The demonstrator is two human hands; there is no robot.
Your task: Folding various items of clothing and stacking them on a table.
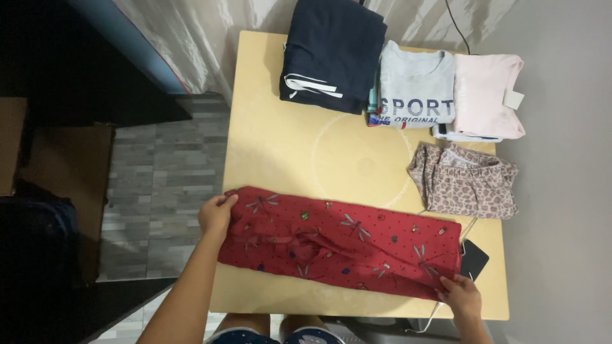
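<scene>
A person's left hand (217,215) gripped the left end of a red patterned garment (341,248), fingers closed on the cloth, while the right hand (460,297) pinched its lower right corner. The garment lay stretched lengthwise along the near edge of the pale wooden surface (280,159), folded to a long strip (creased in the middle, not yet a compact stack). Beyond the garment sat work seemingly finished: a folded navy piece (331,54), a grey printed shirt (415,86), a pink top (488,95), and nearer, a leopard-print item (464,181). A dark phone (474,258) peeked out beside the garment's right end.
</scene>
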